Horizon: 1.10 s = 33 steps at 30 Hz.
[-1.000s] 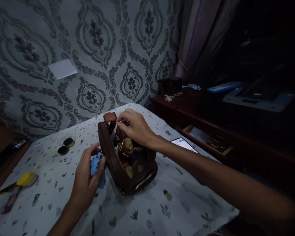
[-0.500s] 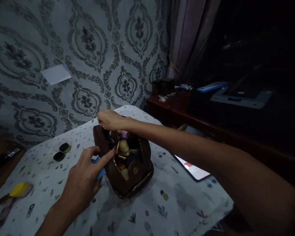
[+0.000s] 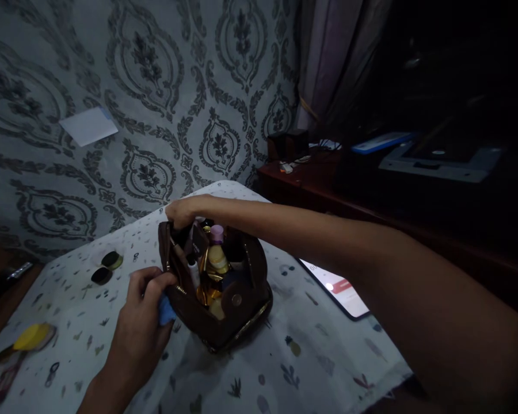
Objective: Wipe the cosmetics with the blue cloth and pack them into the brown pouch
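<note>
A brown cosmetic bag (image 3: 250, 319) with a zip stands unzipped on the table, filled with several small items. Among them are a bottle with a pink cap (image 3: 217, 233), a white tube (image 3: 194, 271) and shiny gold packaging (image 3: 205, 294). My left hand (image 3: 138, 322) is closed at the bag's near left rim, with a crumpled blue cloth (image 3: 166, 310) tucked in it. Reaching across the top, my right hand (image 3: 185, 211) is closed at the far left corner of the bag; its fingertips are partly hidden by the rim.
A lit phone (image 3: 341, 290) lies right of the bag. Two small dark round pieces (image 3: 111, 260) and a yellow brush (image 3: 34, 336) lie to the left on the patterned tablecloth (image 3: 224, 379). A dark red desk (image 3: 297, 183) borders the table at right.
The bag's mouth has been spread wider and more of its contents show. My left index finger has drawn back from the opening to the rim. My right hand has shifted slightly left.
</note>
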Available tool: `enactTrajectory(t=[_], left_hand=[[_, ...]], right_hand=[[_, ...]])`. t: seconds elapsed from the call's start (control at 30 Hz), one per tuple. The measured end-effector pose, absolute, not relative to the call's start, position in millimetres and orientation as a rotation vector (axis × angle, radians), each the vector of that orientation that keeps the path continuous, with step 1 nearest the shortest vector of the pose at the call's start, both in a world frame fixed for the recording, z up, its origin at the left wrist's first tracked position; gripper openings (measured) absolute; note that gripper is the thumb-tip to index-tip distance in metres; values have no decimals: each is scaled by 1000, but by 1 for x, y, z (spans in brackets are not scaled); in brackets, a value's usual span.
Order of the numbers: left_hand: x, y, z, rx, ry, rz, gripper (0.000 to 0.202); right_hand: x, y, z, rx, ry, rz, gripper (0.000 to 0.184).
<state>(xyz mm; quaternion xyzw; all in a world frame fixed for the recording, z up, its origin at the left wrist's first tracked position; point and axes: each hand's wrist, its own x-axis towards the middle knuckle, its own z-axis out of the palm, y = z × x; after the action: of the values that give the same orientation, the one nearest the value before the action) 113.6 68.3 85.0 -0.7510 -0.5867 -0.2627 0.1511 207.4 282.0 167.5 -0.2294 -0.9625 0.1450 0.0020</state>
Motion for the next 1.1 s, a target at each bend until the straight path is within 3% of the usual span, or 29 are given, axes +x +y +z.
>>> enactTrajectory(t=[0.17,0.5,0.87,1.1], left_hand=[[117,70,85,-2162,-1675,-697,54],[106,70,87,-2187,-1701,-589,60],[118,71,90,-2122,-1647,-590,60],[117,70,90,-2158,-1707,-560,65]], right_hand=[[210,280,165,-801,-3067,671,15],[217,260,162,-1028,-2762,613,26],[265,251,144,-935,-2739,685,13],[268,253,140,-798,-2702,696,14]])
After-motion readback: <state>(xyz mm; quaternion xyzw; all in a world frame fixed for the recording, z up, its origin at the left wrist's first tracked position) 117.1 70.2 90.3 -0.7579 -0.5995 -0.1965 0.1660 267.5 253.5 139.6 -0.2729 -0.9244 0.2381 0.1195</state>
